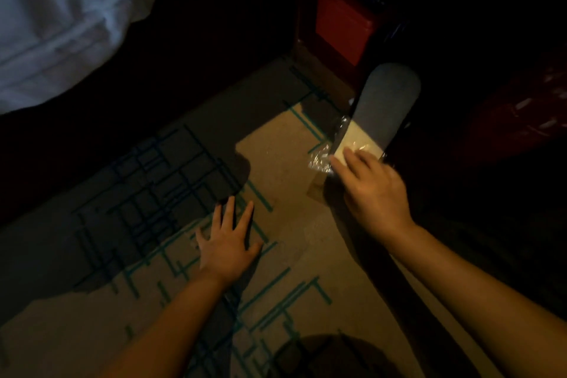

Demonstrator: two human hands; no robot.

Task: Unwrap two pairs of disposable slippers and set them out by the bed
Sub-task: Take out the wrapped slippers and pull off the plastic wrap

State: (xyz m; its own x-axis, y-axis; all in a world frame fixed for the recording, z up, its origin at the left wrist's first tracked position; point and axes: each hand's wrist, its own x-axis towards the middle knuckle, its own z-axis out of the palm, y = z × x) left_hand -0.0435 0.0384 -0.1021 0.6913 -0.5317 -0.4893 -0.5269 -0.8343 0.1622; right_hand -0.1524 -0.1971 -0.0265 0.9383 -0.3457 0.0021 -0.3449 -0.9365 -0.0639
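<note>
A pair of disposable slippers [383, 107], pale and still in clear crinkled plastic wrap [320, 159], hangs tilted above the carpet beside the nightstand. My right hand [371, 190] grips its near end, fingers curled over the wrapped edge. My left hand [227, 239] lies flat on the carpet with fingers spread, holding nothing. The white bed [61, 18] fills the upper left. The far part of the slippers is in shadow. I see only this one pack.
A dark wooden nightstand [343, 21] with a red front stands at the top right. The patterned beige carpet [291, 255] with teal lines covers the floor. Deep shadow hides the right side and the strip along the bed base.
</note>
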